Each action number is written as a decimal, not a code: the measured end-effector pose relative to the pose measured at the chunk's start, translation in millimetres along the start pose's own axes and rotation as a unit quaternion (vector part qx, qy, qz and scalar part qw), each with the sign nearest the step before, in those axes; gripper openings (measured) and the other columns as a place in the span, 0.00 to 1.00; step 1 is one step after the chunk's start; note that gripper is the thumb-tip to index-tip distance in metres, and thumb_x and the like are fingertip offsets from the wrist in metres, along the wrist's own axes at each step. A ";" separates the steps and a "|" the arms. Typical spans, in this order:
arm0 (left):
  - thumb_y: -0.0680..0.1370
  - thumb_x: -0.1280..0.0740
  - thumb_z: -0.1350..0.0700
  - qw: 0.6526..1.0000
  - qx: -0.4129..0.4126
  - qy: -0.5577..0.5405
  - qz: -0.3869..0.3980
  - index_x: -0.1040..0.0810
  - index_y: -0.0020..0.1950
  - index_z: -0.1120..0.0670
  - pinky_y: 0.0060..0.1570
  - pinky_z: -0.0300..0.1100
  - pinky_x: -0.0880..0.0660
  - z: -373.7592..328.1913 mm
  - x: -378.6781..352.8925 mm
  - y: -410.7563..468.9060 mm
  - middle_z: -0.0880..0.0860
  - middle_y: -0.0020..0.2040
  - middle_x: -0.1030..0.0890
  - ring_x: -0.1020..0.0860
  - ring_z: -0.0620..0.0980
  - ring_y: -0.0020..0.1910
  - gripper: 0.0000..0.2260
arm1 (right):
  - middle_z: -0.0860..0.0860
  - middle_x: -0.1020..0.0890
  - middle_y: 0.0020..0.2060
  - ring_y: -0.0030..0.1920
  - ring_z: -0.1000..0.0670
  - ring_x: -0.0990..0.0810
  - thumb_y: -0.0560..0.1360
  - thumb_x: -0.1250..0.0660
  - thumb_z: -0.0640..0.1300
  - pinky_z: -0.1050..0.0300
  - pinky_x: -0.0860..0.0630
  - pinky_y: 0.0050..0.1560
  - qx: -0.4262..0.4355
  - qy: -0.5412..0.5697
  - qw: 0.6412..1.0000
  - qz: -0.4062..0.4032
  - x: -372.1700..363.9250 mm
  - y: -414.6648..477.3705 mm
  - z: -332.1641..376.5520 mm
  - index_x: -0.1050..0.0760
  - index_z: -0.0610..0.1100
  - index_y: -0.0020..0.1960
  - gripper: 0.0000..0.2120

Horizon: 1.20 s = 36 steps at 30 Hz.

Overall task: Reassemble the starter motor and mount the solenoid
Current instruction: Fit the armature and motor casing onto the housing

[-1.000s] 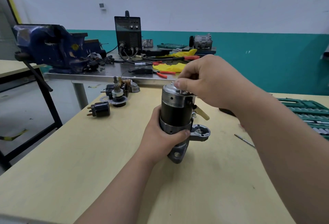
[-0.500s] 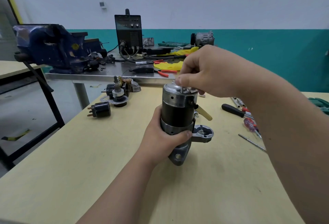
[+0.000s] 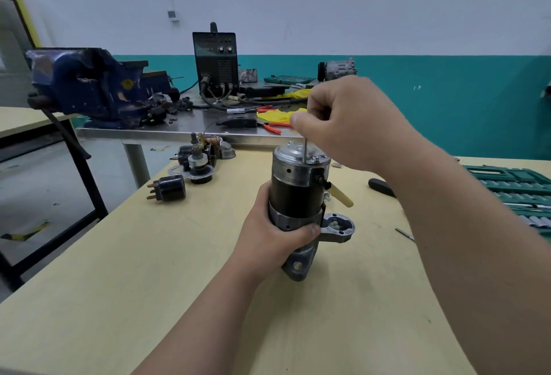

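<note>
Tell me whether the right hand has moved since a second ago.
Yes. The right hand has risen: it was at the starter motor's end cap, and now it pinches a thin rod clear above that cap.

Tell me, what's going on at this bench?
A person is working on a starter motor that stands upright on a yellow table. The left hand grips the motor's lower body to steady it. The right hand pinches a thin metal rod, likely a long bolt, that enters the silver end cap on top. A black cylindrical part with copper terminals, probably the solenoid, lies apart to the left, not yet mounted.
</note>
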<state>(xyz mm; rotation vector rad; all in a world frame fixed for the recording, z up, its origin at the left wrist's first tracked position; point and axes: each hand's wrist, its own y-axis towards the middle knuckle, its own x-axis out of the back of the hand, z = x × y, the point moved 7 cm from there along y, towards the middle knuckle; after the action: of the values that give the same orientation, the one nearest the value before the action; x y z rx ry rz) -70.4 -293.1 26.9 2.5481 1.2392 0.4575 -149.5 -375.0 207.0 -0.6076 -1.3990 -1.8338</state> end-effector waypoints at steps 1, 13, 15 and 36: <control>0.60 0.23 0.49 1.000 0.001 0.001 0.001 0.28 0.56 0.37 0.40 0.28 0.25 -0.3 -0.3 0.2 0.39 0.49 0.18 0.19 0.38 0.48 0.27 | 0.55 0.32 0.23 0.24 0.56 0.36 0.74 0.34 0.50 0.61 0.39 0.26 0.001 -0.009 1.000 0.003 1.3 0.6 -0.2 0.33 0.48 0.29 0.17; 0.59 0.22 0.49 1.000 0.004 -0.012 -0.010 0.27 0.56 0.36 0.40 0.29 0.24 3.8 2.4 1.5 0.40 0.51 0.18 0.18 0.40 0.48 0.28 | 0.61 0.22 0.35 0.37 0.62 0.24 0.75 0.32 0.47 0.71 0.31 0.29 0.008 0.044 0.997 0.068 -12.8 -12.8 2.1 0.26 0.57 0.37 0.09; 0.59 0.22 0.48 1.000 0.001 -0.007 -0.014 0.27 0.56 0.36 0.40 0.29 0.24 3.7 2.1 1.4 0.40 0.51 0.18 0.18 0.40 0.49 0.28 | 0.61 0.23 0.36 0.36 0.59 0.26 0.76 0.32 0.48 0.67 0.34 0.30 0.003 0.013 0.998 0.062 -13.0 -16.3 3.0 0.26 0.55 0.39 0.07; 0.59 0.22 0.48 1.000 0.006 0.000 0.002 0.27 0.57 0.37 0.40 0.30 0.24 5.9 1.5 4.8 0.40 0.50 0.17 0.18 0.41 0.49 0.29 | 0.55 0.27 0.31 0.32 0.55 0.29 0.75 0.35 0.58 0.60 0.35 0.29 -0.016 -0.116 0.986 0.116 -15.1 -1.5 3.3 0.29 0.51 0.34 0.15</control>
<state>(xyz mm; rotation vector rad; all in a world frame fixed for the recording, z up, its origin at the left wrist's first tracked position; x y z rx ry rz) -63.8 -295.5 23.5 2.5603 1.2413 0.4522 -141.6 -367.6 195.9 -0.9840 -1.3831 -1.6431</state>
